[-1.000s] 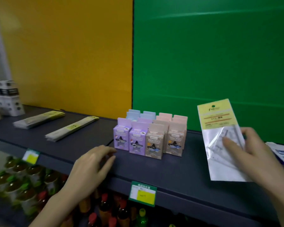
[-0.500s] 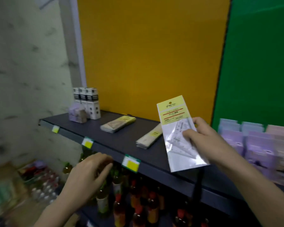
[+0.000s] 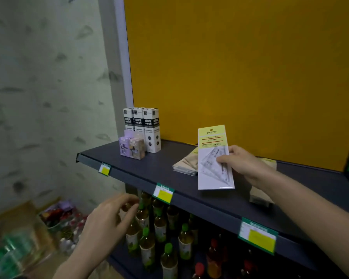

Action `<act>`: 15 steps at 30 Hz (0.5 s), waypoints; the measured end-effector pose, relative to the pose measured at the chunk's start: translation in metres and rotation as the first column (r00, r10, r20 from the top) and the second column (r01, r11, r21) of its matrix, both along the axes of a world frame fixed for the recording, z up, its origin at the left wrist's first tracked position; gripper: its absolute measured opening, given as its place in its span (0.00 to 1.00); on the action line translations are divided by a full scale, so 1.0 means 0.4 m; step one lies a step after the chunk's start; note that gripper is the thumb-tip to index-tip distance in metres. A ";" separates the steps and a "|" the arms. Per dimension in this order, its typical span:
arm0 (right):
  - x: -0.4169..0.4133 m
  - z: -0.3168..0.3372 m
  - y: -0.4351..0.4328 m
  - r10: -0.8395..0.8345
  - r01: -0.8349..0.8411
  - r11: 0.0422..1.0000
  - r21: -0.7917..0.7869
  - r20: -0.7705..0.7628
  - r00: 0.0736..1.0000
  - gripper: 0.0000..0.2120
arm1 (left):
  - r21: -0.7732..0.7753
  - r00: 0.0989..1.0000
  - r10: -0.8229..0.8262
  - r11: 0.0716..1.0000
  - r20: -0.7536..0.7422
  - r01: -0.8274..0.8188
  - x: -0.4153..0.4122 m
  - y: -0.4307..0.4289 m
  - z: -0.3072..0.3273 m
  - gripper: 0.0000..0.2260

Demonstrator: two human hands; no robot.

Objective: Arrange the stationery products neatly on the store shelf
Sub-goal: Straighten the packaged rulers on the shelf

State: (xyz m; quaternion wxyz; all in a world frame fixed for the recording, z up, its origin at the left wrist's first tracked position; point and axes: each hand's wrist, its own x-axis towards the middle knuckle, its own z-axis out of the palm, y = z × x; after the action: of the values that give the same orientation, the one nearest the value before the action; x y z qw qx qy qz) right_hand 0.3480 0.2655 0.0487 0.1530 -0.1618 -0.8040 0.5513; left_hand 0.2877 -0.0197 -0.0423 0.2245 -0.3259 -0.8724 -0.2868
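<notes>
My right hand (image 3: 242, 162) pinches a clear packet with a yellow header holding a set square (image 3: 213, 158), upright above the dark shelf (image 3: 161, 168). Behind it lies a flat stack of similar beige packets (image 3: 186, 164). Another stack (image 3: 259, 195) shows partly under my right forearm. My left hand (image 3: 111, 216) hovers below the shelf's front edge, fingers loosely bent, holding nothing. At the shelf's far left stand three tall white boxes (image 3: 144, 129) with two small purple and beige boxes (image 3: 131, 148) in front.
Green and yellow price tags (image 3: 163, 193) hang along the shelf edge. Bottled drinks (image 3: 159, 228) fill the shelf below. A yellow back panel (image 3: 240, 67) rises behind the shelf. Boxes and packaged goods (image 3: 54, 216) lie on the floor at left.
The view has swung left along the shelf, leaving the rows of small coloured boxes out of sight. My right hand carried the set square packet leftwards, over the flat packet stacks.
</notes>
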 end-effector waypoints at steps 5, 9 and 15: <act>-0.150 -0.019 0.036 -0.098 0.098 0.995 -0.010 0.045 0.994 0.09 | 0.001 0.994 -0.092 0.996 -0.065 0.092 -0.172 0.012 0.016 0.18; -0.261 -0.027 0.043 -0.196 0.199 0.980 -0.033 0.061 0.979 0.10 | 0.027 0.988 -0.132 0.991 -0.075 0.134 -0.306 0.033 0.043 0.18; -0.352 -0.072 0.048 -0.237 0.236 0.972 0.020 0.104 0.966 0.04 | 0.022 0.977 -0.169 0.985 -0.127 0.173 -0.471 0.019 0.058 0.17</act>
State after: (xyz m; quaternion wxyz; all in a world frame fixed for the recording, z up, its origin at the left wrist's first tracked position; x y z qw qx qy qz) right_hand 0.2073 0.2849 0.0198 0.1754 -0.2850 -0.7880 0.5168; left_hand 0.0991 -0.0120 -0.0192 0.2584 -0.4131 -0.8206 -0.2986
